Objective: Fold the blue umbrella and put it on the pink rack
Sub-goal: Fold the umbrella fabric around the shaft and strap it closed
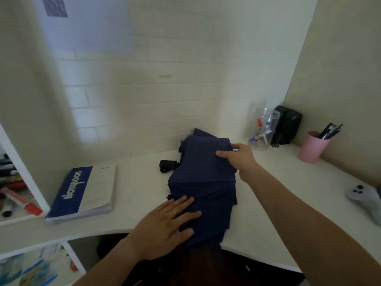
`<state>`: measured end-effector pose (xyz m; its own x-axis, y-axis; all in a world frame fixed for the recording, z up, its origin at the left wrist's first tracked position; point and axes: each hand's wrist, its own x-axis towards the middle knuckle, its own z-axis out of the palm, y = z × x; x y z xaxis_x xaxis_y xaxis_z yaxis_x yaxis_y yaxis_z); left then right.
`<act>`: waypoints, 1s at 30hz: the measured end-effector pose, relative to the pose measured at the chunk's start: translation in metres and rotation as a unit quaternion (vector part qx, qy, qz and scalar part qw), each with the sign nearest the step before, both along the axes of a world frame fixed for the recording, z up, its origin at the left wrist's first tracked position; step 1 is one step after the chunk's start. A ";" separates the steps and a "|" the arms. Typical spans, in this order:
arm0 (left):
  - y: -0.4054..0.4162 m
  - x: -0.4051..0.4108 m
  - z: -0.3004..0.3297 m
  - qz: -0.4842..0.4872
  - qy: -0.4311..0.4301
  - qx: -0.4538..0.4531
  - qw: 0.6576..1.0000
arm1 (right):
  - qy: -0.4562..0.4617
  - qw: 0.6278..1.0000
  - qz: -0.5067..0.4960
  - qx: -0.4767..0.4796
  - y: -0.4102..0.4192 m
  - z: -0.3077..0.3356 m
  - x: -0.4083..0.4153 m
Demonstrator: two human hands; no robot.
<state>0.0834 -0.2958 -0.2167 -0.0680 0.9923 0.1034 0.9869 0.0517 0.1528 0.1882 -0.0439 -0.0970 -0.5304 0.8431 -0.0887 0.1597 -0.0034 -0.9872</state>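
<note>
Fingers of the left hand (165, 226) lie spread and flat on the near end of the blue umbrella (203, 182), pinning its cloth at the front edge of the white desk (288, 203). Farther along, the right hand (240, 156) reaches over the far end, fingers together and pressing down on the folded canopy; neither hand pinches anything. This looks like the folding step, the pleats gathered but loose, so the next move probably calls for rolling the cloth tight around the shaft and fastening it. The black handle (168, 165) sticks out to the left, just beside the bundle. A notebook (82, 193) lies well to the left; a clear jar of markers (262, 131) and a pink cup (313, 146) stand beyond the umbrella to the right. No pink rack is in sight.
</note>
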 end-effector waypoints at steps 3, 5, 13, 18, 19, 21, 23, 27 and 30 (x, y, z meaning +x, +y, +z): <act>-0.001 -0.001 -0.001 -0.002 -0.001 0.003 1.000 | 0.104 0.994 0.021 -0.035 -0.006 0.010 0.008; -0.001 -0.001 -0.002 -0.005 0.001 0.013 1.000 | 0.123 0.991 0.054 -0.018 -0.019 0.013 0.026; -0.003 -0.001 -0.006 -0.010 0.002 0.051 0.999 | 0.043 0.982 0.161 0.091 -0.058 -0.036 0.084; -0.010 0.012 -0.009 0.016 0.035 0.133 0.990 | 0.042 0.982 0.151 0.105 -0.054 -0.052 0.095; -0.011 0.016 -0.008 0.037 0.027 0.161 0.986 | 0.039 0.979 0.156 0.122 -0.054 -0.055 0.097; -0.014 0.025 -0.005 0.097 -0.015 0.221 0.970 | 0.020 0.972 0.159 0.173 -0.057 -0.060 0.101; -0.016 0.031 -0.001 0.148 -0.062 0.260 0.952 | -0.010 0.956 0.150 0.251 -0.058 -0.067 0.102; -0.012 0.040 0.008 0.150 -0.092 0.286 0.942 | -0.067 0.917 0.125 0.372 -0.061 -0.080 0.106; -0.005 0.041 0.014 0.136 -0.060 0.307 0.940 | -0.086 0.892 0.126 0.425 -0.064 -0.086 0.110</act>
<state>0.1240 -0.3003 -0.2031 -0.3573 0.6924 0.6268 0.9241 0.1646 0.3450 0.2983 -0.1079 -0.1829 -0.7532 0.5004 0.4269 0.1993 0.7921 -0.5769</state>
